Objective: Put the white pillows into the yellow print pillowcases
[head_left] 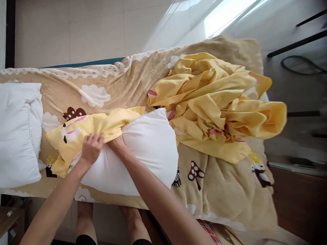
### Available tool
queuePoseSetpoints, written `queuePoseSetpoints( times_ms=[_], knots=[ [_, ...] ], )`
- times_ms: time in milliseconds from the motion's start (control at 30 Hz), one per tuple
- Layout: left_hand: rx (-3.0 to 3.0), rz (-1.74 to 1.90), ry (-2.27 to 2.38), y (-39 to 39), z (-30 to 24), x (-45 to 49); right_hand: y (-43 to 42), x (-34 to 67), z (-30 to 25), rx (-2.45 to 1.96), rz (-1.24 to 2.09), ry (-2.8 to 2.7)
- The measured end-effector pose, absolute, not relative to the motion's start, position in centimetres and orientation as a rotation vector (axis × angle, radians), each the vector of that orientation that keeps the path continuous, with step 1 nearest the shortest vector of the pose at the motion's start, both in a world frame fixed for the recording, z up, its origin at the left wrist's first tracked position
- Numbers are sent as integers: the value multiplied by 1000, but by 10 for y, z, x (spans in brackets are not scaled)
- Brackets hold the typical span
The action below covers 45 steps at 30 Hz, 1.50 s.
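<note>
A white pillow [153, 149] lies on the bed in front of me, partly covered along its far side by a yellow pillowcase [99, 124] with a printed animal face. My left hand [92, 148] has its fingers closed on the pillowcase's near edge, above the pillow. Just right of it, my right hand [117, 145] reaches under the yellow fabric against the pillow; its fingers are hidden there. The pillow's right half shows bare white.
Another white pillow [19, 136] lies at the left. Crumpled yellow bedding [209, 98] is heaped at the right on a tan patterned blanket [125, 81]. Beyond the bed is tiled floor [94, 30]. A dark cable loop [301, 72] is at the far right.
</note>
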<state>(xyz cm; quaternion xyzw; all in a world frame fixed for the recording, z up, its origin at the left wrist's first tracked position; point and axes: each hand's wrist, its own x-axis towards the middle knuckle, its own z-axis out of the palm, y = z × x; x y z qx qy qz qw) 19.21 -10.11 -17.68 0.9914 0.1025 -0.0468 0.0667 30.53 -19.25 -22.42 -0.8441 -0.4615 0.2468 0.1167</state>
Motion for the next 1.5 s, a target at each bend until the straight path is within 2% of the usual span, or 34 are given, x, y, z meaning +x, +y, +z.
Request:
queuePoseSetpoints(
  times_ms=[133, 300, 433, 600, 733, 833, 933, 1033, 1133, 1200, 1267, 1367, 1500],
  knots=[
    [3012, -179, 631, -78, -200, 153, -206, 307, -197, -2427, 764, -1375],
    [2889, -196, 716, -78, -214, 142, -267, 226, -152, -2239, 646, -1508],
    [2898, -128, 585, -75, -202, 163, -290, 181, -178, -2324, 732, -1409],
    [2876, -53, 202, -108, -184, 206, -224, 179, -222, -2117, 735, -1431],
    [2858, 58, 16, -132, -178, 209, -191, 195, -220, -2285, 634, -1255],
    [2957, 148, 232, -109, -181, 168, -212, 222, -213, -2287, 510, -1287],
    [3034, 204, 645, -76, -187, 108, -248, 231, -204, -2261, 489, -1327],
    [2932, 199, 999, -70, -195, 60, -277, 186, -186, -2252, 455, -1239],
    [2780, 297, 1223, -91, -203, 36, -305, 101, -175, -1869, 669, -1201],
    [2654, 454, 1405, -110, -209, 26, -321, 54, -179, -1636, 1062, -852],
    [2522, 602, 1550, -127, -213, 12, -329, 32, -194, -1468, 1320, -176],
    [2450, 561, 1412, -146, -212, -13, -321, 49, -218, -1237, 1236, 621],
    [2483, 118, 832, -156, -200, -14, -288, 103, -217, -1280, 1066, 754]
  ],
)
